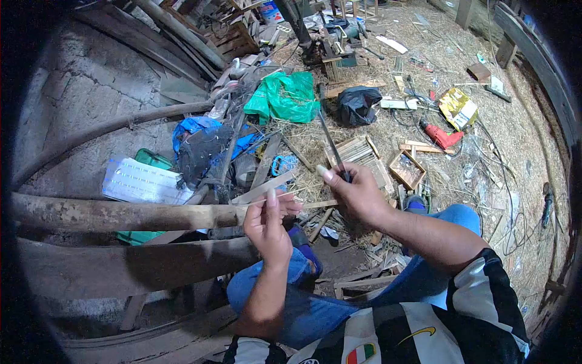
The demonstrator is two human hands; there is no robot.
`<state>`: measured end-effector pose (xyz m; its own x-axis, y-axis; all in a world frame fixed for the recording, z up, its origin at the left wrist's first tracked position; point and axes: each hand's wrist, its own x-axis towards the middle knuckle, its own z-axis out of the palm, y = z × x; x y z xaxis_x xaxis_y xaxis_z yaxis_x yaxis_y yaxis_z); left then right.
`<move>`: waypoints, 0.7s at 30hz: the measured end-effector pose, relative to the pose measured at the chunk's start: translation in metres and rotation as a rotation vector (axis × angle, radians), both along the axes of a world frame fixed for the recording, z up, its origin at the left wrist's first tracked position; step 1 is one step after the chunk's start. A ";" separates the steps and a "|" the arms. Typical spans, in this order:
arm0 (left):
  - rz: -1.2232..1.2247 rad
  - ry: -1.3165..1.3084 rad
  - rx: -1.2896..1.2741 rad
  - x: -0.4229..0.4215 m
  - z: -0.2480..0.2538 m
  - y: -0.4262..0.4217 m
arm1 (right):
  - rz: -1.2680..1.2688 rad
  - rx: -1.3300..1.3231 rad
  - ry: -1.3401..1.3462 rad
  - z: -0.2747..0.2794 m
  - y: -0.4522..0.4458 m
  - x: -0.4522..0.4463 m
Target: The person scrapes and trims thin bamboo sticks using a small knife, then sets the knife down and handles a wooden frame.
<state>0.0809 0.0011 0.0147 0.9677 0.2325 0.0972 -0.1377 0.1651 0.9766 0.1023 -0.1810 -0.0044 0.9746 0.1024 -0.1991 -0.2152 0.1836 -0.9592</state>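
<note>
Nearest, at lower centre, are the jeans (291, 310); the cutting edge is best aimed away from these & from the L hand (267, 227). For good control, the thin wooden strip (319, 204) should be steadied close to the blade, w/ the L fingertips behind the edge, & light, even strokes made rather than one deep bite.

Fingers: the strip, mid-frame, is held across the curled L fingers, w/ the thumb upright; how firmly it's pressed can't be told. By the R hand (359, 193), the handle of a knife (329, 136) is gripped, fingers closed & thumb laid fwd; the blade points up & away. The strip's other end runs in under the R hand; whether it's touched there can't be told.

Beside the L hand, from the left edge, a bamboo pole (121, 212) is seen. Just beyond the hands, right of centre, a slatted wooden panel (362, 159) & small wooden box (407, 170) are seen on the straw-strewn floor (485, 164). Farther off: red drill (441, 134) at upper right, black bag (357, 104) & green bag (282, 97) at upper centre.
</note>
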 end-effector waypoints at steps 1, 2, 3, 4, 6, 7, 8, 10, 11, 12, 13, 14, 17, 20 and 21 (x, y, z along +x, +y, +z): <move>-0.043 -0.041 0.057 -0.002 0.000 0.002 | -0.006 -0.003 0.002 -0.001 -0.002 0.004; -0.087 -0.083 0.114 -0.003 0.000 0.003 | -0.024 0.015 -0.034 -0.005 -0.004 0.008; -0.093 -0.081 0.110 -0.005 0.001 0.004 | -0.043 0.032 -0.070 -0.006 -0.006 0.011; -0.185 -0.099 0.124 -0.007 0.004 0.004 | -0.015 0.076 -0.067 -0.006 -0.010 0.013; -0.349 -0.090 0.086 -0.008 0.005 0.008 | 0.005 0.003 -0.074 -0.001 -0.019 0.020; -0.355 -0.087 0.083 -0.007 0.004 0.011 | 0.032 -0.065 -0.081 0.000 -0.023 0.024; -0.448 -0.023 -0.110 -0.006 0.003 0.014 | 0.058 -0.129 -0.159 -0.002 -0.027 0.029; -0.548 0.124 -0.356 -0.005 0.011 0.011 | 0.086 -0.189 -0.220 0.004 -0.035 0.034; -0.552 0.127 -0.356 -0.006 0.014 0.009 | 0.118 -0.249 -0.283 0.007 -0.039 0.036; -0.535 0.220 -0.283 -0.007 0.016 0.007 | 0.142 -0.242 -0.280 0.008 -0.042 0.038; -0.517 0.310 -0.209 -0.008 0.017 0.005 | 0.138 -0.243 -0.278 0.009 -0.045 0.038; -0.495 0.397 -0.134 -0.008 0.017 0.005 | 0.133 -0.283 -0.312 0.012 -0.047 0.039; -0.528 0.503 -0.063 -0.007 0.018 0.006 | 0.109 -0.324 -0.401 0.009 -0.047 0.043; -0.490 0.476 0.033 -0.009 0.015 0.002 | 0.095 -0.350 -0.433 0.010 -0.048 0.043; -0.484 0.458 0.087 -0.009 0.012 0.001 | 0.105 -0.371 -0.411 0.012 -0.049 0.042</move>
<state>0.0715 0.0024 0.0268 0.9089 -0.2284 -0.3488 0.3631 0.0222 0.9315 0.1444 -0.2298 0.0076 0.9680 0.1985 0.1537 0.1908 -0.1839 -0.9642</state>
